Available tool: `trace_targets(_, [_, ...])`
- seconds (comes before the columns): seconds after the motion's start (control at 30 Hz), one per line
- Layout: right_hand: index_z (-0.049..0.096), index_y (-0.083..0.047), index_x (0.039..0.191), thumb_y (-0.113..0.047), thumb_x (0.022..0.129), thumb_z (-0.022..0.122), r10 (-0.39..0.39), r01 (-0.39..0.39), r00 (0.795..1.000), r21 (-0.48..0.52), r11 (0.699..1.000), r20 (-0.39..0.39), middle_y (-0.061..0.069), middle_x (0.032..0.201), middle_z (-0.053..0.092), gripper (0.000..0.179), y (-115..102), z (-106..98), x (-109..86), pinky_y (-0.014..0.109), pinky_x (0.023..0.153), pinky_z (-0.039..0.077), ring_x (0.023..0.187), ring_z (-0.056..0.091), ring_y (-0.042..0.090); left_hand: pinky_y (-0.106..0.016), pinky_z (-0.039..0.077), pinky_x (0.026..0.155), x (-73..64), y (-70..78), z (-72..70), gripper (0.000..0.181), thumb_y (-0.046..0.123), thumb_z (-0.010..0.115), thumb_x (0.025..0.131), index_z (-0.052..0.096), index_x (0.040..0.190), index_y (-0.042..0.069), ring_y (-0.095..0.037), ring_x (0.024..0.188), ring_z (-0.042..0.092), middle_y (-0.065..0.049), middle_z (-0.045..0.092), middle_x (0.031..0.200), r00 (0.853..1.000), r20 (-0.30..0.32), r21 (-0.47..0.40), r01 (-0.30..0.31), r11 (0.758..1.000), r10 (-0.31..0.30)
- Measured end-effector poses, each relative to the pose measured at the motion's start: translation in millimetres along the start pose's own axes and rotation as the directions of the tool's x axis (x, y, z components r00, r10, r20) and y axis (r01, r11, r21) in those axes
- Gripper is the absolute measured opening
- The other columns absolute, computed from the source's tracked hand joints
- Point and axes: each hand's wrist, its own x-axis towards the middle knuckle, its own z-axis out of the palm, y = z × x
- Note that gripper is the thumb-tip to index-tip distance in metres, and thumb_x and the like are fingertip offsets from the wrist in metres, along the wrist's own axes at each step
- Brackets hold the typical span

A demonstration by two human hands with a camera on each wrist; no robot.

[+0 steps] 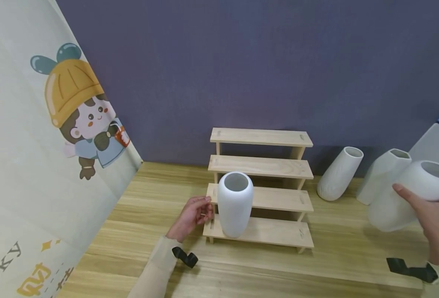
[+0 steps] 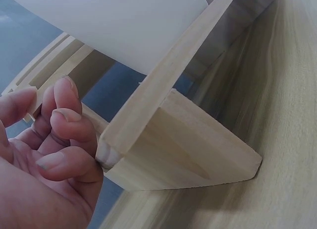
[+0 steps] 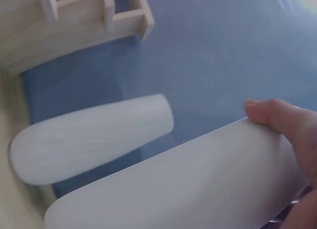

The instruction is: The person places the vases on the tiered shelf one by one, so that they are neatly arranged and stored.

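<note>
A wooden stepped display shelf (image 1: 279, 231) stands against the dark backdrop. A smooth white vase (image 1: 235, 211) stands upright on its lowest step, at the left end. My left hand (image 1: 194, 214) is at the shelf's left side, thumb and curled fingers pinching the end of the second step from the bottom; the left wrist view shows those fingers (image 2: 69, 125) close beside the lowest step's end. On the far right my right hand (image 1: 437, 221) grips another rounded white vase (image 1: 402, 207) near its mouth, thumb along the near side. Its other fingers are mostly hidden behind the vase.
A textured white vase (image 1: 339, 176) stands right of the shelf, and an angular white vase (image 1: 381, 176) is partly covered by the held one. Wood-grain tabletop (image 1: 148, 194) spreads around them. A printed cartoon cloth (image 1: 37, 174) hangs at left.
</note>
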Motion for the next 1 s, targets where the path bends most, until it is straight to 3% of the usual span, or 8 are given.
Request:
trace_targets(0.2, [0.029, -0.036, 0.151, -0.019, 0.082, 0.077, -0.022, 0.021, 0.999, 0.026, 0.999, 0.038, -0.026, 0.138, 0.038, 0.086, -16, -4, -8.8, 0.027, 0.123, 0.029, 0.129, 0.040, -0.005, -0.017, 0.030, 0.041, -0.6, 0.0, -0.1, 0.040, 0.023, 0.046, 0.106, 0.061, 0.069, 0.017, -0.003, 0.048, 0.052, 0.009, 0.063, 0.059, 1.000, 0.006, -0.006, -0.001, 1.000, 0.001])
trace_targets(0.27, [0.031, -0.032, 0.152, -0.010, 0.082, 0.077, -0.112, 0.109, 0.993, 0.067, 0.992, 0.032, -0.025, 0.136, 0.041, 0.086, -20, -3, -11.5, 0.027, 0.121, 0.032, 0.127, 0.043, -0.002, -0.017, 0.030, 0.041, -0.6, -0.1, -0.1, 0.040, 0.023, 0.046, 0.106, 0.061, 0.069, 0.017, -0.003, 0.048, 0.052, 0.009, 0.063, 0.059, 1.000, 0.008, -0.006, 0.000, 1.000, 0.000])
trace_targets(0.4, [0.036, -0.028, 0.150, 0.001, 0.078, 0.076, -0.203, 0.197, 0.978, 0.139, 0.971, 0.036, -0.024, 0.129, 0.045, 0.087, -32, -4, -16.9, 0.024, 0.118, 0.035, 0.121, 0.046, -0.003, -0.017, 0.029, 0.042, -0.8, -0.1, 0.4, 0.041, 0.023, 0.045, 0.106, 0.061, 0.069, 0.017, -0.003, 0.048, 0.052, 0.009, 0.063, 0.058, 1.000, 0.003, -0.009, 0.004, 1.000, -0.004])
trace_targets(0.53, [0.030, -0.034, 0.151, -0.007, 0.081, 0.079, -0.113, 0.104, 0.989, 0.100, 0.990, 0.092, -0.024, 0.135, 0.042, 0.089, -47, -6, -25.8, 0.029, 0.122, 0.031, 0.129, 0.044, 0.000, -0.017, 0.028, 0.042, -1.9, 0.3, 0.4, 0.042, 0.022, 0.044, 0.106, 0.061, 0.068, 0.018, -0.002, 0.047, 0.053, 0.009, 0.063, 0.058, 1.000, 0.001, -0.010, 0.008, 1.000, -0.008])
trace_targets(0.7, [0.020, -0.039, 0.154, -0.028, 0.084, 0.080, -0.023, 0.028, 0.984, -0.023, 0.999, 0.176, -0.026, 0.142, 0.035, 0.093, -58, -12, -46.6, 0.036, 0.124, 0.029, 0.133, 0.039, 0.001, -0.017, 0.027, 0.042, -7.2, 1.0, -2.8, 0.042, 0.022, 0.044, 0.106, 0.061, 0.068, 0.019, -0.002, 0.047, 0.053, 0.009, 0.062, 0.057, 1.000, 0.014, -0.007, 0.014, 1.000, -0.014])
trace_targets(0.83, [0.031, -0.034, 0.151, -0.020, 0.077, 0.087, -0.066, 0.063, 0.985, 0.022, 0.998, 0.157, -0.027, 0.132, 0.043, 0.094, -67, -10, -57.9, 0.018, 0.102, 0.040, 0.115, 0.046, -0.003, -0.017, 0.027, 0.041, -11.3, 0.0, -6.2, 0.043, 0.021, 0.044, 0.106, 0.061, 0.067, 0.019, -0.002, 0.047, 0.053, 0.009, 0.062, 0.057, 1.000, 0.018, -0.001, 0.016, 1.000, -0.016])
trace_targets(0.93, [0.041, -0.030, 0.145, -0.011, 0.071, 0.090, -0.110, 0.100, 0.984, 0.073, 0.992, 0.143, -0.027, 0.118, 0.048, 0.091, -73, -10, -64.6, 0.006, 0.079, 0.039, 0.101, 0.049, -0.006, -0.017, 0.028, 0.042, -14.3, -1.3, -8.4, 0.042, 0.022, 0.044, 0.106, 0.061, 0.068, 0.018, -0.002, 0.047, 0.053, 0.009, 0.062, 0.057, 1.000, 0.028, 0.007, 0.013, 1.000, -0.013])
trace_targets(1.0, [0.045, -0.031, 0.140, -0.011, 0.069, 0.091, -0.115, 0.103, 0.981, 0.084, 0.991, 0.158, -0.027, 0.112, 0.049, 0.086, -76, -10, -70.8, 0.004, 0.072, 0.040, 0.096, 0.050, -0.005, -0.017, 0.028, 0.041, -16.2, -1.9, -9.8, 0.042, 0.022, 0.044, 0.106, 0.061, 0.068, 0.018, -0.002, 0.047, 0.053, 0.009, 0.063, 0.058, 0.999, 0.034, 0.011, 0.012, 1.000, -0.012])
